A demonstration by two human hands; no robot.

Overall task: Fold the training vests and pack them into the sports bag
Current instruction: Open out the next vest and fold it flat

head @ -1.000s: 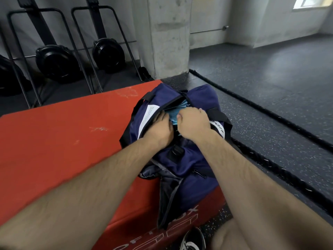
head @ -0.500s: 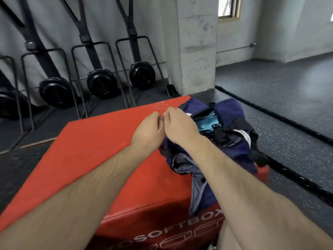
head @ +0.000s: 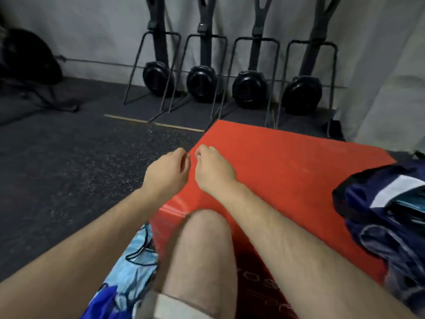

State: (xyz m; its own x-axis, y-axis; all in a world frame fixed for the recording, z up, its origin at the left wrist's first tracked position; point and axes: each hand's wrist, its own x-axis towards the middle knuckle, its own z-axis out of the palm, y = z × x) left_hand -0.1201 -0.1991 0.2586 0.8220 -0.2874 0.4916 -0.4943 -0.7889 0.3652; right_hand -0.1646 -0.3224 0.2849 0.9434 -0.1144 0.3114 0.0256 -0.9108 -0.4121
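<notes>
Our left hand [head: 165,173] hangs with its fingers loosely curled toward the palm, the thumb close to the forefinger, and it has hold of nothing. Our right hand [head: 213,171] is curled much the same and is likewise empty. The two hands sit just beside each other, knuckles up, with a narrow gap between them. The left one hovers over the floor [head: 69,169] beside the near-left edge of the box [head: 287,162], and the right one over that edge itself; we cannot tell whether either touches the box. Both forearms are bare and run up from the bottom corners, converging toward the hands. A bare knee [head: 204,238] rises between them against the box's side. The box is red, flat-topped and smooth, with a faint sheen at its rounded edge and pale lettering on its front. The bag [head: 391,210] lies on the box's right end, well apart from both hands. It is navy, soft and crumpled, with black trim and a white panel. Its mouth gapes, and a teal vest [head: 388,204] shows inside. Light-blue fabric [head: 135,261] with thin black lines lies bunched low on the left beside the knee; we cannot tell whether it is a vest. The floor is dark, speckled rubber. Four black wheels [head: 249,89] in thin metal frames stand along the pale wall.
</notes>
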